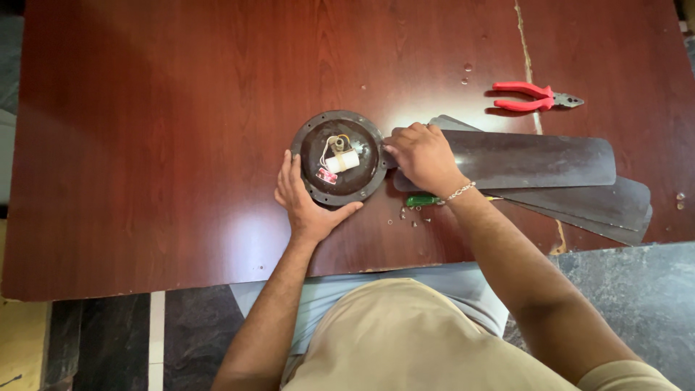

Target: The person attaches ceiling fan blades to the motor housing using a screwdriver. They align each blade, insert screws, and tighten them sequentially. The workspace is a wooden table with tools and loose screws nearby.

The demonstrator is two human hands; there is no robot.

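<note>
So there's a round dark fan motor housing (340,158) sitting open side up on a reddish wooden table (145,145), a bit closer to the near edge than the far one, roughly mid-width. Inside it there's a small white cylinder capacitor (342,161) with some wires and a little red tag.

The person's left hand (305,201) is cupped against the housing's near-left rim, fingers spread and thumb stretched along the near side, so it's bracing it rather than closed around anything. The right hand (422,156) is on the right rim where the fan blades (536,161) meet the housing, fingers curled down at the joint; can't tell if they're pinching something. There's a bracelet (460,190) on that wrist.

The three dark blades are stacked and fan out toward the right edge. A green-handled screwdriver (422,200) lies just under the right wrist, with a few small screws (409,216) beside it. Red-handled pliers (534,95) lie toward the far right corner, well apart from the hands.
</note>
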